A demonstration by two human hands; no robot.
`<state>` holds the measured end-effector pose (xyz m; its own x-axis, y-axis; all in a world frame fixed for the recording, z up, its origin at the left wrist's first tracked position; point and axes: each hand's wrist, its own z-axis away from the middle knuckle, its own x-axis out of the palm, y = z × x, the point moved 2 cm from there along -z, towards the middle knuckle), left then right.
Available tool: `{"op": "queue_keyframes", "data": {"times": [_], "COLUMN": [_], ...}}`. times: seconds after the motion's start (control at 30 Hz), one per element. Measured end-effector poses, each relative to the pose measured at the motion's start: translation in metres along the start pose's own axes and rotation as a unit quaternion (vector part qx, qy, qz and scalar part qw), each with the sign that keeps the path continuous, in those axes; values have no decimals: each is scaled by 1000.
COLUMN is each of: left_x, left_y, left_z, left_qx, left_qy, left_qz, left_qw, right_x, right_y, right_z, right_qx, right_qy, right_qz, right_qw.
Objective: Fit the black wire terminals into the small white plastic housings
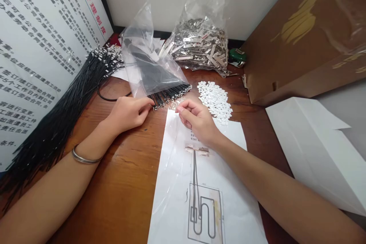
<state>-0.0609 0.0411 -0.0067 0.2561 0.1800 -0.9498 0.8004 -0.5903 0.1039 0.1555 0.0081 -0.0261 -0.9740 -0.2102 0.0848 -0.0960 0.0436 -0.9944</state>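
My left hand (130, 112) rests on the wooden table (126, 183), fingers curled, pinching the tip of a black wire at the end of a bundle of black wires (168, 93) that pokes out of a clear plastic bag (145, 57). My right hand (196, 120) lies just right of it with fingers pinched together on something small I cannot make out. A pile of small white plastic pieces (215, 101) lies beside the right hand. Under the right wrist lies a white sheet with a wiring drawing (204, 198) inside a clear sleeve.
A large bundle of finished black wires (65, 110) runs along the left by a printed notice board (37, 42). A clear bag of metal clips (200, 44) stands at the back. A brown cardboard box (303, 38) and white paper (320, 148) lie on the right.
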Motion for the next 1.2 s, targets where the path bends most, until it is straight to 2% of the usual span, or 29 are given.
{"op": "queue_keyframes", "data": {"times": [0.3,0.6,1.0,1.2], "left_x": [0,-2,-7,-4], "left_y": [3,5,23,24], "left_z": [0,-2,-4,-3], "left_qx": [34,16,-112,-110], "left_qy": [-2,-38,-43,-61], "left_qz": [-33,-34,-86,-56], "left_qw": [999,999,989,990], "right_x": [1,2,2,2], "right_y": [-1,-2,-3,-2], "right_z": [-1,0,0,1], "right_qx": [-4,-5,-8,-15], "right_qy": [-4,-7,-12,-14], "right_qz": [2,19,29,32], "right_qw": [1000,1000,999,999]}}
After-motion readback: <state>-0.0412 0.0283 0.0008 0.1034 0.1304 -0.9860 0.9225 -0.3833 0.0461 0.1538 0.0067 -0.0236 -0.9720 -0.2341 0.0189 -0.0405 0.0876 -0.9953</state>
